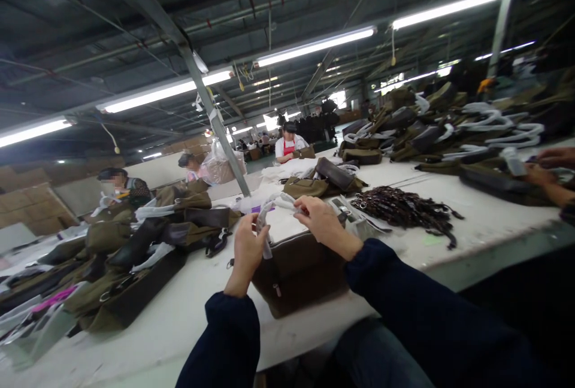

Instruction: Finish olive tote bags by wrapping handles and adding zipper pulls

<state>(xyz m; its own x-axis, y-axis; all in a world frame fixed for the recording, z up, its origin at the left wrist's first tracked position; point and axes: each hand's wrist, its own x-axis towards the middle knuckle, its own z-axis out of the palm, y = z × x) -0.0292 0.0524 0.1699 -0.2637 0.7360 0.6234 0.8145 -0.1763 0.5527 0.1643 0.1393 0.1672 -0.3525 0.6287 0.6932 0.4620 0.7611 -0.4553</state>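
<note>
In front of me a dark brown handbag stands on the white table, with a zip pull hanging on its near side. Its handle, wrapped in pale plastic, arches up over the top. My left hand is closed around the left part of this handle. On the right, my right hand pinches the wrapped handle near its other end. The palm-side fingers of both hands are partly hidden.
Olive and brown bags are heaped on the left. More bags lie beyond my hands, and a large pile fills the back right. Dark braided straps lie on the right. A co-worker's hands handle a bag at far right.
</note>
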